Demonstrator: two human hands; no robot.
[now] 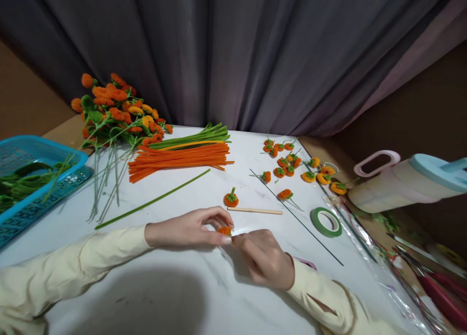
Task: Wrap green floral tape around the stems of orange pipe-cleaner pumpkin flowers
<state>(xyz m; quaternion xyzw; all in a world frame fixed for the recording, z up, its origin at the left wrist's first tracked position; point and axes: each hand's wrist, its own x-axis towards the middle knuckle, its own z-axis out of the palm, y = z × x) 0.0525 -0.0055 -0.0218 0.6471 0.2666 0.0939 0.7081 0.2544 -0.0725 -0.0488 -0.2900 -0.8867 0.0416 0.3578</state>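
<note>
Between the thumb and fingers of my left hand (195,229) is a small orange pipe-cleaner flower head (224,231), held just above the white table. My right hand (264,257) is closed in a pinch at the green stem end on the flower's right side; its fingertips cover most of that part. Just beyond my hands, another orange flower head (231,198) with a green stub pointing up sits on the table. A thin wooden stick (255,211) lies beside it. A long dark wire (297,218) runs diagonally to the right of my right hand.
Orange pipe cleaners (178,162), green ones (193,136) and a single green one (153,198) lie left. Finished flowers (116,113) pile behind a blue basket (73,159). Rightward are loose flower heads (280,172), green tape (314,220), a tumbler (394,186) and red-handled pliers (438,296).
</note>
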